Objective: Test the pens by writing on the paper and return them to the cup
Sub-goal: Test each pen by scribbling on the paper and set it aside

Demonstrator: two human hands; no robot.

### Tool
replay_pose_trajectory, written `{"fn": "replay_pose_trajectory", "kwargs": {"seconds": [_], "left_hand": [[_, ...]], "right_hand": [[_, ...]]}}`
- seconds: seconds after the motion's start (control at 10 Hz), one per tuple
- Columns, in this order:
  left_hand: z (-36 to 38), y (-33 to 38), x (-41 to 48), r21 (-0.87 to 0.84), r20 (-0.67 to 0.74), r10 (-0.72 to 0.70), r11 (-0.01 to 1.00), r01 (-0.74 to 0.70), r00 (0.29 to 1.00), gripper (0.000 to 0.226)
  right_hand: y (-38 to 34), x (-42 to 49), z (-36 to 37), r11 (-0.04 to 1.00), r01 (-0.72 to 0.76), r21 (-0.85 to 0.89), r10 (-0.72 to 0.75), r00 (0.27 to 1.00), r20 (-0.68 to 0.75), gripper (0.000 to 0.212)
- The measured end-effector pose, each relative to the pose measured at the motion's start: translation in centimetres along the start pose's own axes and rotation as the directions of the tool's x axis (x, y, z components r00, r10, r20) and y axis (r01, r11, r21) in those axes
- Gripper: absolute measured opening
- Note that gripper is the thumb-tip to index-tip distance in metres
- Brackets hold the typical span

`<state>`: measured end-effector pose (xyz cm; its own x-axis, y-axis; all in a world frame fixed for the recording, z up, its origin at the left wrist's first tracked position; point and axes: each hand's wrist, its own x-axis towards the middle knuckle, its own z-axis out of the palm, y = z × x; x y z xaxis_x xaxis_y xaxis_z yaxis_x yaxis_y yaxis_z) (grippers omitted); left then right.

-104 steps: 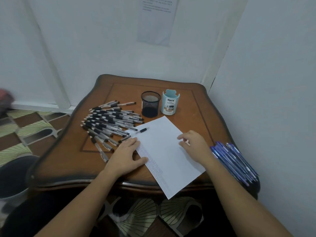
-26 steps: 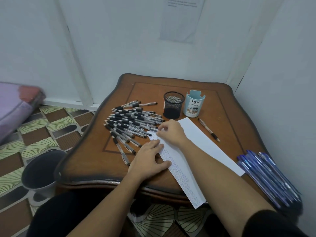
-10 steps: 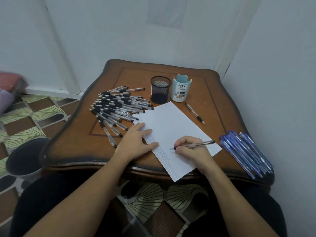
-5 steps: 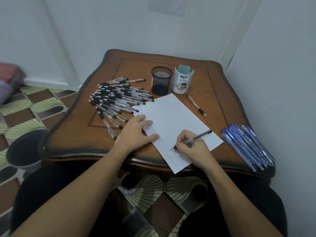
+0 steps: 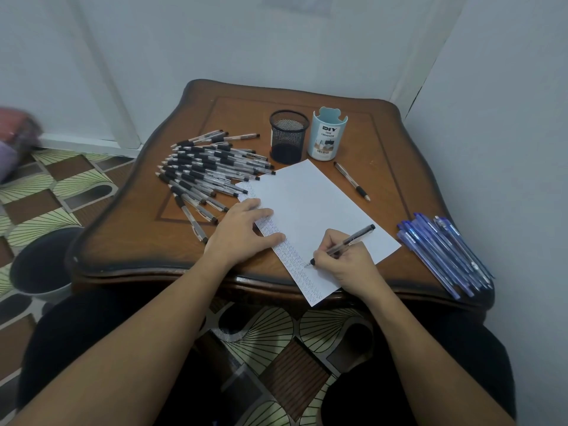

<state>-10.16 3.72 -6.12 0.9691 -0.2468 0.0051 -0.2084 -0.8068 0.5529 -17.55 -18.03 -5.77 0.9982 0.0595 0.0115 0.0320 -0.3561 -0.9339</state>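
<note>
From the head camera, the right hand [image 5: 347, 262] pinches a black-capped clear pen [image 5: 345, 242] in a writing grip. The pen's long axis slants from its tip, low and left on the paper [image 5: 310, 210], up to its rear end pointing far and right. The tip meets the sheet just beside a column of small written marks along the paper's left edge.

The left hand [image 5: 242, 232] lies flat with fingers straight, pressing on that edge. The sheet lies askew on the bench [image 5: 123, 241], with its near corner overhanging the front rim.

At the far side stand a black mesh cup [image 5: 289, 136] and, just beside it, a pale blue organiser cup [image 5: 327, 135]. A single pen [image 5: 352, 185] lies right of the paper, tip toward the near right. A fanned heap of black pens [image 5: 206, 176] lies left of the sheet. A bundle of blue pens [image 5: 445, 253] lies at the bench's right edge. A dark bucket [image 5: 40, 265] stands on the floor at left.
</note>
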Motion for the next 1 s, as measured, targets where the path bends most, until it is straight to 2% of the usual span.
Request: {"fn": "replay_pose_trajectory", "kwargs": {"seconds": [0.3, 0.5, 1.0], "left_hand": [[0.03, -0.11, 0.09, -0.013, -0.001, 0.003, 1.0, -0.003, 1.0, 0.065], [0.1, -0.22, 0.11, -0.007, -0.004, 0.002, 1.0, -0.002, 1.0, 0.065], [-0.1, 0.07, -0.04, -0.012, -0.003, -0.001, 1.0, 0.001, 1.0, 0.065]], "right_hand": [[-0.01, -0.08, -0.1, 1.0, 0.018, -0.024, -0.018, 1.0, 0.006, 0.021], [0.01, -0.11, -0.29, 1.0, 0.002, -0.026, -0.003, 0.999, -0.051, 0.025], [-0.01, -0.21, -0.13, 0.999, 0.032, -0.024, -0.033, 0.999, -0.026, 0.021]]}}
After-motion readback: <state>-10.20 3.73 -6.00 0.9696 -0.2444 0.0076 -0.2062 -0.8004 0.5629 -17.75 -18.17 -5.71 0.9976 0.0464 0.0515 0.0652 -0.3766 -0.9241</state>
